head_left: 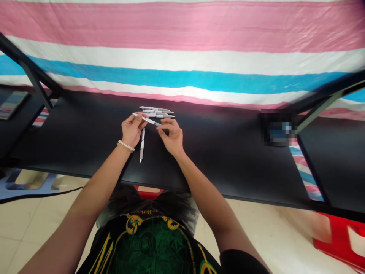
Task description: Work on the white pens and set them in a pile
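A white pen with a grey grip [151, 121] is held above the black table, slanting between my two hands. My left hand [132, 128] pinches its upper end, the fingers closed around it. The fingers of my right hand [172, 137] close on the grey tip end. Just below my left hand, another white pen [142, 146] lies on the table, its tip toward me. Beyond my hands, several similar pens [156, 112] lie side by side, pointing right and partly hidden by my fingers.
The black table [222, 152] has a striped plastic sheet [182, 34] hanging along its back. Dark metal braces [37, 85] stand at both ends. A blurred dark object [278, 129] sits at the right. Below are a red stool [333, 236] and a blue stool [28, 184].
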